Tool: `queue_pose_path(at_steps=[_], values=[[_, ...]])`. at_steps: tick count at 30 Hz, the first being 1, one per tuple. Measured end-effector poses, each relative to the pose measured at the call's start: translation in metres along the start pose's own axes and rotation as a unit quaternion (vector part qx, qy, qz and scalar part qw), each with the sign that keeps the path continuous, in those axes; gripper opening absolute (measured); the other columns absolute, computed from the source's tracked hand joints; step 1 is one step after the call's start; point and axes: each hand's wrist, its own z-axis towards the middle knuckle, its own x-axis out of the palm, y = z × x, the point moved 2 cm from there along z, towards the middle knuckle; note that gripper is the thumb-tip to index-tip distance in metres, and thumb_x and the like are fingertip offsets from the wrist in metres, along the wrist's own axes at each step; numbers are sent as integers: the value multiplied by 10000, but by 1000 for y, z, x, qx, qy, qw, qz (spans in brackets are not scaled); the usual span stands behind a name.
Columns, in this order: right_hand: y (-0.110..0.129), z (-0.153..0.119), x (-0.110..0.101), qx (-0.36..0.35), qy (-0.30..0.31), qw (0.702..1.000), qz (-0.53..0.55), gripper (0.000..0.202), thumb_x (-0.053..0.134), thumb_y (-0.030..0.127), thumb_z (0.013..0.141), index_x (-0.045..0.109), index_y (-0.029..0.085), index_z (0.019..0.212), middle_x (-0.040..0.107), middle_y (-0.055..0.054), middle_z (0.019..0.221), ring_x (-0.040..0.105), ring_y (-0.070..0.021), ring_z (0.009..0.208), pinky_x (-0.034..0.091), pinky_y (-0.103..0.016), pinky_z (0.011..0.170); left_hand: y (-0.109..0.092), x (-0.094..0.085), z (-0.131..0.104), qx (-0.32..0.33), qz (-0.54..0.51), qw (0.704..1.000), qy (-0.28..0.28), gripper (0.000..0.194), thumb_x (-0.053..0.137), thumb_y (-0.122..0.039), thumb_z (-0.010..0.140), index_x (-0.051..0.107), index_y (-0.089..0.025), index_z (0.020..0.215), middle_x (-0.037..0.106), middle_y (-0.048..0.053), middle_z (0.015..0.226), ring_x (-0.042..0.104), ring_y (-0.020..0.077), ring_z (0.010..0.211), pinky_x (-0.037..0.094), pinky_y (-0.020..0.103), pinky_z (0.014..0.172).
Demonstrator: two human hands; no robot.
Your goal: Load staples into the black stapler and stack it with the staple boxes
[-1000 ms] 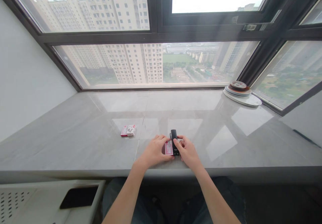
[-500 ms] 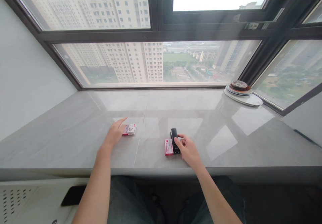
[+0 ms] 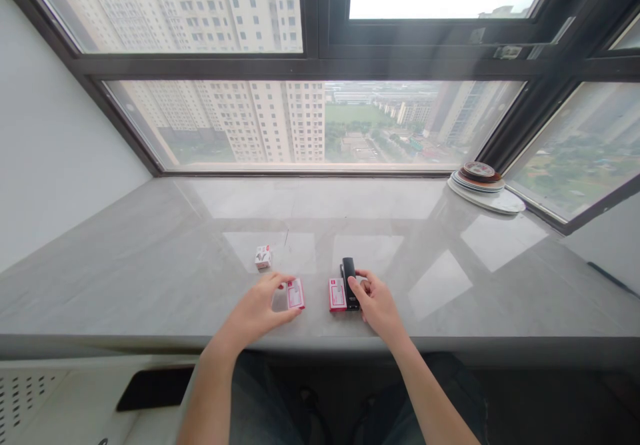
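Observation:
Near the counter's front, my left hand (image 3: pixel 261 308) grips a small pink-and-white box (image 3: pixel 295 294) between thumb and fingers. A second pink-and-white box (image 3: pixel 337 295) lies to its right, a gap between them. Directly beside that second box is a black stapler (image 3: pixel 351 284), its long side towards the box. My right hand (image 3: pixel 373 296) holds the stapler from the right, thumb on top. Farther back on the left, a small white box (image 3: pixel 263 256) with a dark picture and red marks stands alone.
A stack of plates (image 3: pixel 480 185) sits at the back right corner of the grey counter (image 3: pixel 150 265), by the window. Below the front edge at the left, a dark phone-like slab (image 3: pixel 155 389) lies on a white surface.
My left hand has moved right and towards me with a pink-and-white box, away from the small white box. My right hand stays on the stapler.

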Motion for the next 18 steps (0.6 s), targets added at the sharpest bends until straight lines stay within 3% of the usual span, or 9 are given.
queue_pose_path(at_steps=[3, 6, 13, 16, 18], values=[[0, -1, 0, -9, -3, 1000, -10, 546, 507, 677, 929, 618, 213, 1195, 449, 68, 596, 452, -131, 401, 372, -273, 423, -44, 28, 16, 68, -39, 997, -18, 517, 751, -400, 823, 606, -310, 1311, 643, 36, 1282, 601, 262, 1210, 480, 382, 1051], [0, -1, -1, -20, -2, 1000, -12, 546, 503, 673, 937, 618, 207, 1196, 467, 62, 602, 470, -134, 419, 372, -271, 441, -62, 50, 30, 96, -61, 993, -14, 529, 763, -357, 821, 597, -321, 1321, 642, 32, 1293, 591, 257, 1236, 475, 386, 1066], [1, -2, -1, -46, -30, 998, -40, 578, 484, 666, 951, 647, 173, 1204, 500, 41, 607, 501, -156, 533, 394, -270, 525, -60, 70, 37, 91, -87, 992, 4, 693, 840, -462, 757, 553, -343, 1376, 637, 26, 1312, 594, 265, 1233, 485, 387, 1047], [2, -9, -6, -37, -50, 997, -47, 636, 469, 667, 959, 611, 166, 1325, 527, 34, 652, 542, -172, 609, 440, -284, 604, -48, 59, 37, 107, -65, 992, -27, 705, 776, -550, 810, 510, -365, 1437, 590, 25, 1380, 533, 257, 1298, 434, 386, 1105], [2, -15, -12, -20, -52, 997, -60, 698, 510, 673, 937, 563, 165, 1414, 566, 22, 715, 567, -180, 660, 461, -294, 653, -25, 38, 40, 70, -30, 991, -114, 562, 625, -559, 929, 523, -335, 1434, 587, 51, 1357, 512, 255, 1299, 394, 405, 1131]])
